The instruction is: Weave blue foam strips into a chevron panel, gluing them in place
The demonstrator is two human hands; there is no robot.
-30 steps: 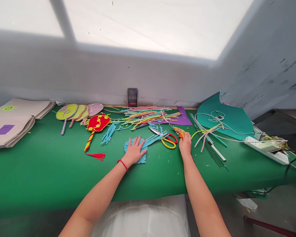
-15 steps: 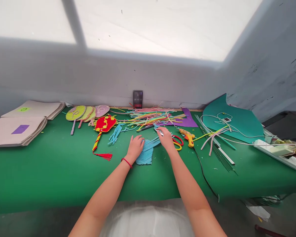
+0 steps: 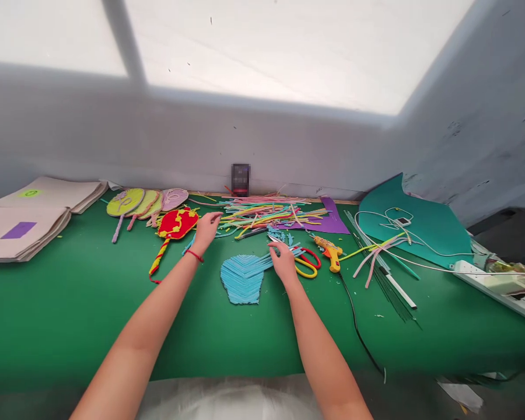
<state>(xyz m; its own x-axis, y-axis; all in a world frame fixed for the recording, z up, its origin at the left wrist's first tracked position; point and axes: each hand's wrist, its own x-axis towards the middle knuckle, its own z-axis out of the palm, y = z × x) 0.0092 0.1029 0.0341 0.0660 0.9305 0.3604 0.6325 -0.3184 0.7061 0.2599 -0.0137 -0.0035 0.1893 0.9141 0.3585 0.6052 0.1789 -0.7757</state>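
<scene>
A light blue leaf-shaped piece of glued strips lies on the green table. My right hand rests at its upper right edge, fingers curled over the loose blue strip ends beside the scissors. My left hand, a red string at its wrist, reaches out over a bundle of loose blue strips next to a red and yellow fan ornament. Its fingers are bent and apart, with nothing seen in them.
A heap of coloured strips lies at the back, with purple sheet, orange glue gun, teal sheet, power strip and cables to the right. Finished fans and beige bags lie left.
My left hand lifted off the blue piece and moved up-left toward the loose blue strips. My right hand left the glue gun and came to the blue piece's upper right edge.
</scene>
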